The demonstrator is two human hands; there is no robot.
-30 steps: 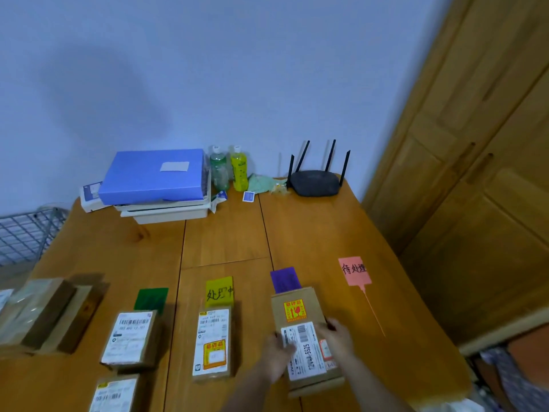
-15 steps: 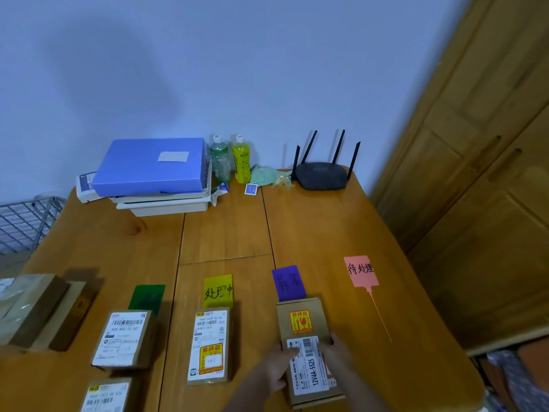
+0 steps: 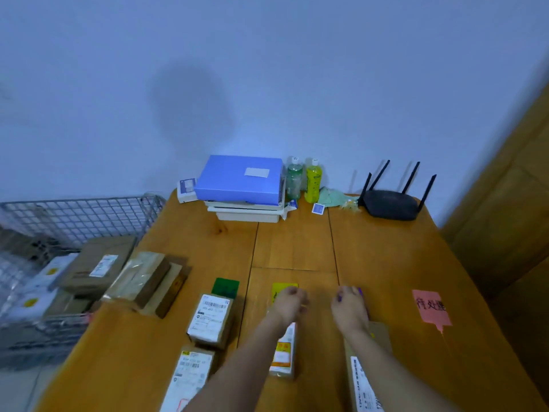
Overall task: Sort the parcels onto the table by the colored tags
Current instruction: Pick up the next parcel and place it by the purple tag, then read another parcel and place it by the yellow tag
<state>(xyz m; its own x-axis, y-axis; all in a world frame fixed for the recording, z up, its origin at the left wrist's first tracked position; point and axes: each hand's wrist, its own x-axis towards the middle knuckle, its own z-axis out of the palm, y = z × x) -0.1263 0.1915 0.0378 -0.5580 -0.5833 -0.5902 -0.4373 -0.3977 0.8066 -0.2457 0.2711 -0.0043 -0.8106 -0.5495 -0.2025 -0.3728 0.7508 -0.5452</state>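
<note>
Setting: a room in a home or small office, used as an improvised parcel-sorting station. Evidence: wooden table (image 3: 386, 257) against a plain pale wall (image 3: 267, 69), wooden panelled cabinet (image 3: 505, 188) at right, black router (image 3: 390, 203) with four antennas, two drink bottles (image 3: 313, 181), stacked file boxes (image 3: 240, 179). Also: labelled cardboard parcels (image 3: 212, 318) on the table, more in a wire basket (image 3: 74, 215) at left.
</note>
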